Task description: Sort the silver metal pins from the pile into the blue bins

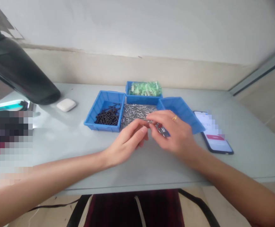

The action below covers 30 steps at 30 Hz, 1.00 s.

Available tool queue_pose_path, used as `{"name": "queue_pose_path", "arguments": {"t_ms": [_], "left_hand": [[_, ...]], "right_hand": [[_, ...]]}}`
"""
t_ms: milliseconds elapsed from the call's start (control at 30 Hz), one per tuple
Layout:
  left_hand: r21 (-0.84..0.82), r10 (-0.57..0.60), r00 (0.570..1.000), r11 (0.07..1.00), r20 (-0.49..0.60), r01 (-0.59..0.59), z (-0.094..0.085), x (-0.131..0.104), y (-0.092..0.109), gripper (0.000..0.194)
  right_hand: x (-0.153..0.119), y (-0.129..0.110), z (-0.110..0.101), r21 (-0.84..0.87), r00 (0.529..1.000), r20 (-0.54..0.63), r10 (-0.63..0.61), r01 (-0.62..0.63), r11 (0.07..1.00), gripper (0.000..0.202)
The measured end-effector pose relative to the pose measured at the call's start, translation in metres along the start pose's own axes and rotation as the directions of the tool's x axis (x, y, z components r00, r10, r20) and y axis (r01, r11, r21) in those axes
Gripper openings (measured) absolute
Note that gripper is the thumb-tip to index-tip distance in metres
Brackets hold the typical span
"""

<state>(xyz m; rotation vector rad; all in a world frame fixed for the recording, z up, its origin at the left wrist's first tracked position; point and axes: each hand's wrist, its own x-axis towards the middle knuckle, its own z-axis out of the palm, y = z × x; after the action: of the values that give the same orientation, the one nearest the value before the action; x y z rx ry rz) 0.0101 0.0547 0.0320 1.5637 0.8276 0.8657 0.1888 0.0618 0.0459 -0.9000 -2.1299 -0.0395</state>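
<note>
My left hand (128,138) and my right hand (172,129) meet at their fingertips over the front of a pile of small silvery metal pins (138,111). The fingers of both hands are pinched together around something too small to make out. A ring is on my right hand. Left of the pile is a blue bin (90,121) with dark screw-like pieces (108,116). Behind it stands a blue bin (143,100) with green plastic bags (149,88) of metal pieces. Another blue bin (182,110) lies partly behind my right hand.
A phone (219,135) with a lit screen lies at the right. On the left are a white case (66,104), a large dark bottle (21,69) and a blurred-out area. The wall (137,66) runs behind the grey table (80,170).
</note>
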Motion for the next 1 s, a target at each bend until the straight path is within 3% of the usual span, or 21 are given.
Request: {"name": "queue_pose_path", "arguments": {"t_ms": [100,367,700,800,1000], "left_hand": [[0.011,0.02,1.0,1.0,-0.022,-0.02,-0.001,0.001,-0.003,0.028],[0.006,0.014,0.999,1.0,-0.048,-0.014,0.0,0.001,-0.001,0.026],[-0.079,0.008,0.997,0.997,-0.082,-0.014,0.001,0.002,-0.006,0.023],[-0.048,0.018,0.999,0.999,-0.032,-0.02,-0.001,0.001,-0.005,0.023],[0.076,-0.016,0.985,0.997,0.172,0.003,-0.004,-0.001,-0.001,0.023]], "right_hand": [[-0.004,0.002,0.004,0.036,0.997,0.056,-0.046,0.044,0.998,0.029],[-0.003,0.007,0.003,0.02,0.994,0.065,-0.093,0.092,0.996,0.028],[-0.001,0.006,0.0,0.061,0.969,0.146,-0.2,0.193,0.979,0.043],[0.001,0.003,-0.004,0.044,0.966,0.163,-0.2,0.195,0.98,0.043],[0.006,0.004,-0.008,-0.033,0.962,0.195,-0.193,0.203,0.979,0.039]]}}
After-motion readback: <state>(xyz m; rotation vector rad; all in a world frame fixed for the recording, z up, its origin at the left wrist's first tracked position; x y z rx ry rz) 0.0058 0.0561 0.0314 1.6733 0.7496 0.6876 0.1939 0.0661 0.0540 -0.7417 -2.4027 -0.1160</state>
